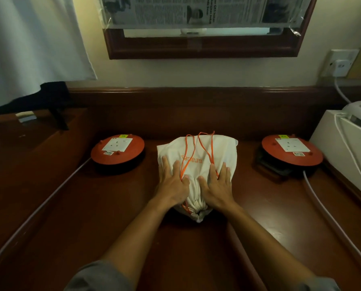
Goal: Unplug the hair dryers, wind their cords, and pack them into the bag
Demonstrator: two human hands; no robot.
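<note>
Both hands, left (174,184) and right (217,184), lie flat with straight fingers on a cinched drawstring bag (198,156).

Soft, cream cloth bag, bulging and rounded, rests mid-counter (112,206) with its gathered neck toward the person; thin orange cords (204,148) loop over it. Round red extension reels (118,151) (291,151) flank it on glossy dark wood.

The drawn-shut bag (198,156) hides whatever lies inside it. The newspaper (204,9) taped over the mirror is cut off by the top edge, its print too small to read. The white appliance (350,135) runs off the right edge.
</note>
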